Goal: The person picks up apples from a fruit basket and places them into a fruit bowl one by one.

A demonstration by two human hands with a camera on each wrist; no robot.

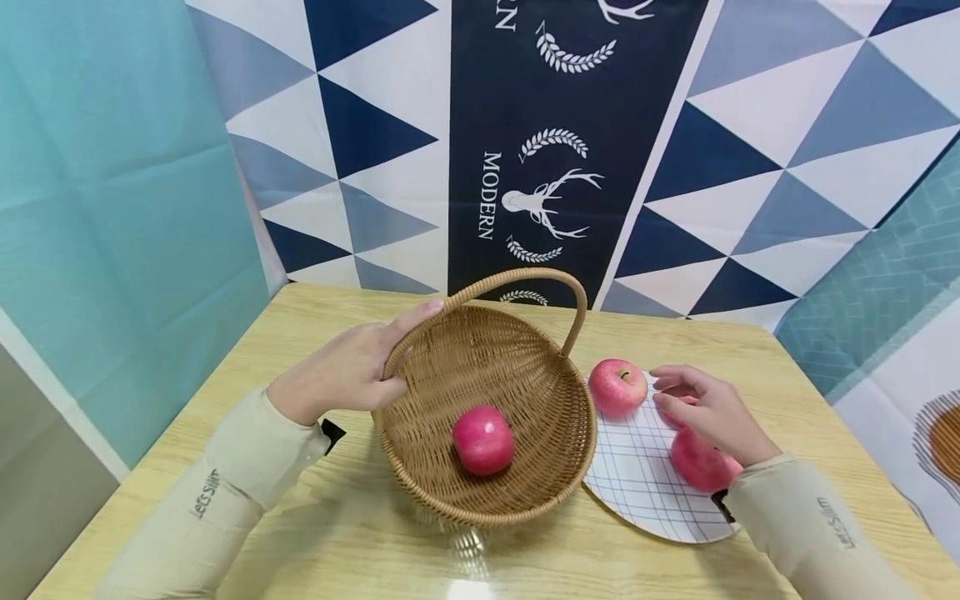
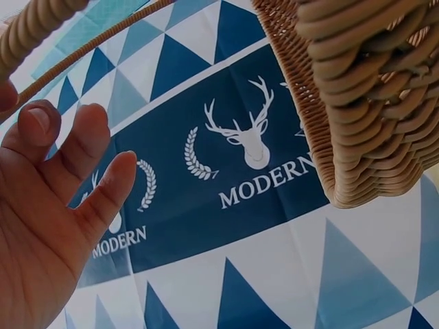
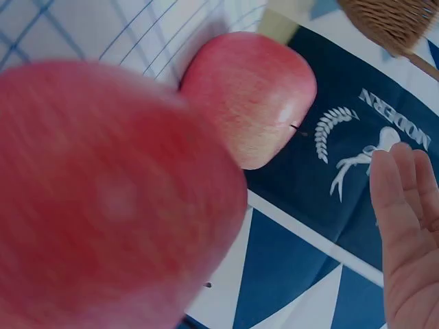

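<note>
My left hand (image 1: pixel 341 371) grips the handle (image 1: pixel 517 277) of a tan wicker basket (image 1: pixel 472 342) at its left side. The basket leans with its mouth facing me, and one red apple (image 1: pixel 483 440) lies inside. My right hand (image 1: pixel 708 408) hovers over a round white plate (image 1: pixel 626 479) with a blue grid pattern, its fingers extended and nothing in its grasp. Beneath that hand an apple (image 1: pixel 670 414) is mostly hidden. Another apple (image 1: pixel 701 462) lies just below the palm, and a pink-red one (image 1: pixel 617 387) sits at the plate's far left, left of the fingertips.
The plate lies right beside the basket on a light wooden table (image 1: pixel 330 517). A patterned cloth (image 1: pixel 382 125) with triangles and deer heads hangs behind the table. A teal sheet (image 1: pixel 120 183) closes off the left side.
</note>
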